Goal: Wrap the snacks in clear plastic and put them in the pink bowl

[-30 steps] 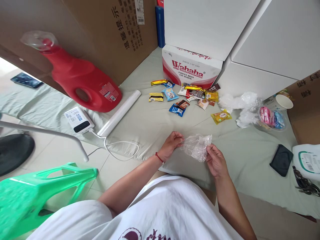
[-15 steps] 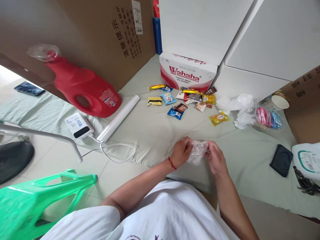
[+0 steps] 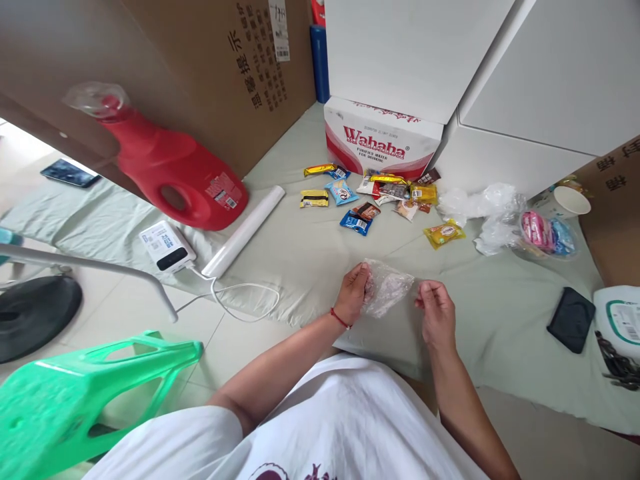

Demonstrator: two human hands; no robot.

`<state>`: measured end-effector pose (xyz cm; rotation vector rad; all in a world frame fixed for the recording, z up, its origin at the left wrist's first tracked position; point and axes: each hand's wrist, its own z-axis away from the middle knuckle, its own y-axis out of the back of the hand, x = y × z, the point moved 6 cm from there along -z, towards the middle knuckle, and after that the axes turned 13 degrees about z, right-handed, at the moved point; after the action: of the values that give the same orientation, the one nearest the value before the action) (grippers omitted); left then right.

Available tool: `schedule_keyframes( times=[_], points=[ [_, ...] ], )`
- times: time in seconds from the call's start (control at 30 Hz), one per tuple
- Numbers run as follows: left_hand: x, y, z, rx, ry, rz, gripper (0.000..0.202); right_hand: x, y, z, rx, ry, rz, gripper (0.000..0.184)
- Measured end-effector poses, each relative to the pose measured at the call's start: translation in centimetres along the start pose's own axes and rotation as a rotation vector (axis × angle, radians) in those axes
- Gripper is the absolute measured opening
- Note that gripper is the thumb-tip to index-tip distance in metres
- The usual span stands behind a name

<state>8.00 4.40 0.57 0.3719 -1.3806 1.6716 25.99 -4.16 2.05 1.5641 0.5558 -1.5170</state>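
A crinkled clear plastic bag hangs above the sheet in front of my body. My left hand, with a red cord around its wrist, is closed on the bag's left edge. My right hand is just beyond the bag's right corner, thumb and fingers pinched together. Whether a thin bit of plastic sits between those fingertips is too fine to see. Beyond the hands lie several small wrapped snacks, among them a yellow packet, a blue packet and a light blue packet.
A Wahaba-style white and red carton stands behind the snacks. At left are a red jug, a white roll, a power bank and a green stool. Crumpled plastic, a paper cup and a black pouch lie right.
The bag is spread wider and has risen slightly. My left hand has moved a little left and up, while my right hand has come away from the bag's right side, leaving a small gap.
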Motion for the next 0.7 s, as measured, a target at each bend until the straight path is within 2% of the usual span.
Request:
schedule_keyframes(
  times=[0.1,0.2,0.27,0.37,0.47,0.57,0.63,0.7],
  points=[
    [0.0,0.0,0.1,-0.01,0.018,-0.031,0.053,-1.9,-1.5,0.1,-0.14,0.198,0.241,0.031],
    [0.8,0.7,-0.2,0.02,0.023,-0.067,0.053,-2.8,-1.5,-0.2,-0.17,0.257,0.319,0.025],
    [1.8,1.4,-0.5,0.028,0.021,-0.083,0.052,-2.8,-0.2,-0.6,-0.161,0.197,0.229,0.027],
    [3.3,2.6,-1.2,-0.006,0.028,-0.093,0.05,-1.8,2.5,-1.1,-0.251,-0.003,0.068,0.034],
    [4.0,3.2,-2.0,-0.033,0.048,-0.102,0.05,-0.7,5.9,-1.6,-0.307,-0.136,0.035,0.04],
    [3.5,3.0,-2.7,-0.06,0.101,-0.132,0.052,0.5,8.9,-2.4,-0.245,-0.154,0.241,0.043],
    [2.7,2.5,-3.1,-0.074,0.142,-0.15,0.052,0.2,10.3,-2.6,-0.086,-0.08,0.484,0.042],
    [1.9,1.9,-3.4,-0.08,0.175,-0.154,0.052,-1.5,10.1,-1.8,0.111,0.075,0.656,0.036]
  ],
)
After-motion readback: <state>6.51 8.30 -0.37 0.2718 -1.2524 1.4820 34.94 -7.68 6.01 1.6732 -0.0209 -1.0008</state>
